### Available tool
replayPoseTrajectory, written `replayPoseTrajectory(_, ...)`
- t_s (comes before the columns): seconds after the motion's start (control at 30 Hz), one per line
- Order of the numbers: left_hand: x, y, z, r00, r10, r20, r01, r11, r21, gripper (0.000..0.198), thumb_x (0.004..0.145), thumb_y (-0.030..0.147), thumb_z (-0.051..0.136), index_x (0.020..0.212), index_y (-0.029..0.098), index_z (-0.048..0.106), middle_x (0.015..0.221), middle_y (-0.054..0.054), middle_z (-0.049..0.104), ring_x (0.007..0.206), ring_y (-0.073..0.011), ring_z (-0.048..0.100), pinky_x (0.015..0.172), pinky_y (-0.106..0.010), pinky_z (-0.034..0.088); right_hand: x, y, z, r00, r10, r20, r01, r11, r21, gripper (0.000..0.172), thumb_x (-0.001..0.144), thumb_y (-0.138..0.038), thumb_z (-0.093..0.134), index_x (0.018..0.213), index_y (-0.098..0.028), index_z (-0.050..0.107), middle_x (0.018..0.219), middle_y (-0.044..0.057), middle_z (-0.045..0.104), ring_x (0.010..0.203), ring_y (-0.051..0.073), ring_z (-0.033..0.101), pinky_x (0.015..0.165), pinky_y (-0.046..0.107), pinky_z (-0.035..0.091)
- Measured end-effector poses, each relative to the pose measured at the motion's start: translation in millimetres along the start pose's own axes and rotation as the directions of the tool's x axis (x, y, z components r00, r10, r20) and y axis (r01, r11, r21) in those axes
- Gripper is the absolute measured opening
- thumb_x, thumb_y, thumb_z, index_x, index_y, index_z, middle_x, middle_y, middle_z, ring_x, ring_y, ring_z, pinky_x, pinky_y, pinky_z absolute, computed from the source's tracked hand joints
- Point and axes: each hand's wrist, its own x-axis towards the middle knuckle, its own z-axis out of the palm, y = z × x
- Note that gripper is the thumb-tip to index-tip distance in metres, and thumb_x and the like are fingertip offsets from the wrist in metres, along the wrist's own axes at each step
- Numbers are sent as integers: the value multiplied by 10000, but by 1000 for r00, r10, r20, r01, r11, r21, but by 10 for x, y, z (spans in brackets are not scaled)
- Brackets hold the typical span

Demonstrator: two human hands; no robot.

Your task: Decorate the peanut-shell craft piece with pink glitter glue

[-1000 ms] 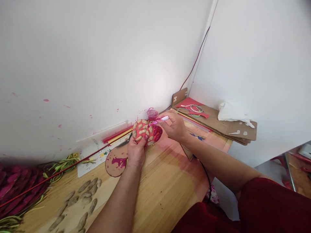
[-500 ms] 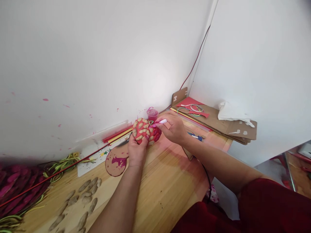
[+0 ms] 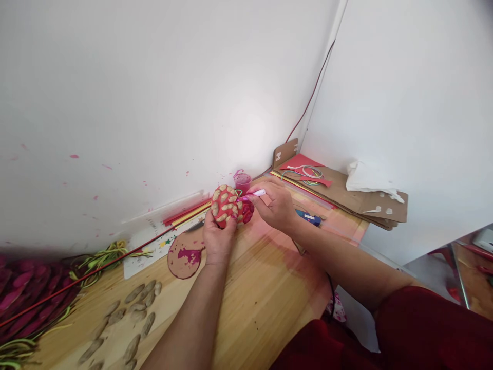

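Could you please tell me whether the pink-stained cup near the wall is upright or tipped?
Upright: the pink-stained cup stands behind the peanut-covered disc, its round rim facing up.

I watched through 1 head-worn camera, looking forward and down over the counter (image 3: 254, 308), fairly near the left hand (image 3: 217, 239) and right hand (image 3: 276, 205) at mid-view, facing a corner of 2 white walls (image 3: 146, 92).

The left hand (image 3: 219, 238) is gripping a peanut-covered red disc (image 3: 230, 207) at its seven o'clock edge; the right hand (image 3: 276, 204) is holding a white-handled tool (image 3: 258, 193) over it. A pink cup (image 3: 243, 183) is standing toward one o'clock from the disc.
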Motion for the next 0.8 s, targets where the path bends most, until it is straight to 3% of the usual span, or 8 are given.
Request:
replayPoseTrajectory(0.17,-6,-2,-7,1000,-15,19,15,1000,-12,514,696,237,787,1174,186,605,1084,-75,761,899,-189,732,889,-324,569,9,5,-12,999,30,22,-30,999,11,199,963,-377,642,869,-220,719,859,48,779,858,226,652,848,390,487)
replayPoseTrajectory(0.4,-8,15,-12,1000,-12,0,12,999,48,493,700,257,774,1159,190,608,1110,-85,755,930,-200,733,900,-329,565,-48,8,-25,992,-52,111,52,999,7,128,956,-310,631,910,-218,709,879,43,773,900,232,658,878,406,452)
replayPoseTrajectory(0.8,-18,23,-9,1000,-27,7,27,998,65,502,708,270,779,1175,176,622,1089,-93,759,898,-202,726,889,-342,567,-42,-37,-72,966,-151,208,163,986,-45,166,991,-340,606,918,-214,688,890,50,759,952,243,645,907,412,389)
